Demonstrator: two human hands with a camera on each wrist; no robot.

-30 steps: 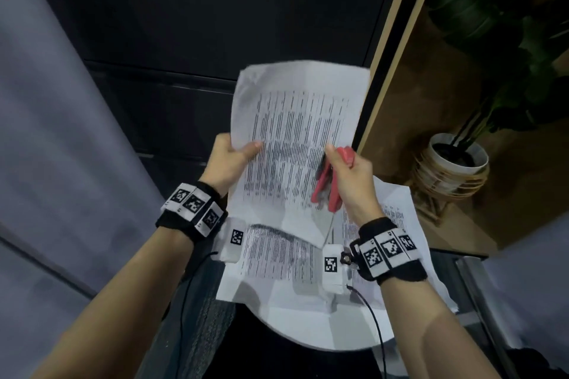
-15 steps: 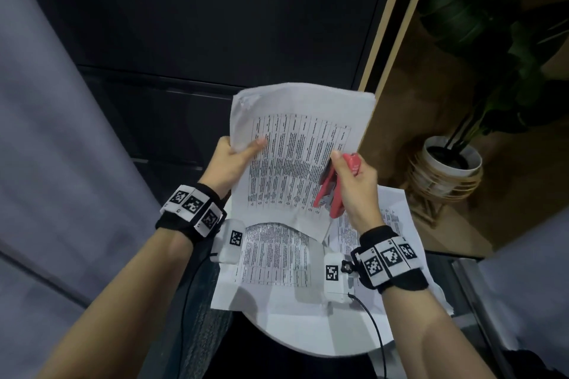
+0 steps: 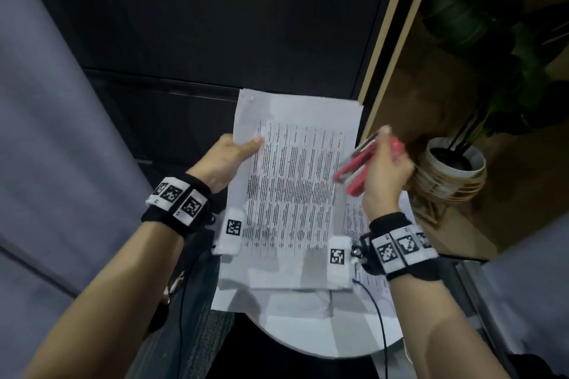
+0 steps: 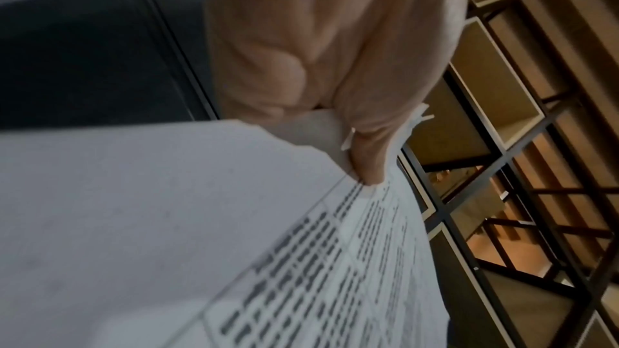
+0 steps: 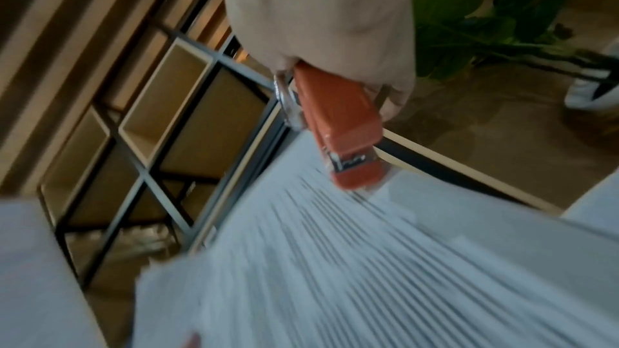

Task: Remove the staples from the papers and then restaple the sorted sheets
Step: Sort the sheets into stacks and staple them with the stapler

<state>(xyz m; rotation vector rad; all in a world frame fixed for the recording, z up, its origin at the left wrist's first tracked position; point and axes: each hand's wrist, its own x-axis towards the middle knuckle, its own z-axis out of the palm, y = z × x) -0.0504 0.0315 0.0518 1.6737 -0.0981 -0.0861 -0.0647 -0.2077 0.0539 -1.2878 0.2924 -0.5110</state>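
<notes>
A printed sheaf of papers (image 3: 295, 175) is held up in front of me, text facing me. My left hand (image 3: 228, 157) pinches its left edge, thumb on the front; the left wrist view shows that thumb (image 4: 365, 158) pressed on the papers (image 4: 234, 248). My right hand (image 3: 385, 169) grips a red stapler (image 3: 354, 167) at the sheaf's right edge, its open mouth pointing toward the paper. In the right wrist view the stapler (image 5: 338, 126) nose sits just over the blurred papers (image 5: 368, 261). More printed sheets (image 3: 378, 224) lie below on a round white table (image 3: 323, 335).
A dark cabinet (image 3: 215, 24) stands behind the papers, with a wooden-edged panel (image 3: 391, 40) to its right. A potted plant in a white pot (image 3: 452, 169) stands on the floor at right. A grid shelf (image 5: 160, 128) shows in the wrist views.
The held sheaf has dropped lower and flattened out. My right hand with the stapler moved from the sheaf's lower middle out to its right edge. The left hand keeps its pinch.
</notes>
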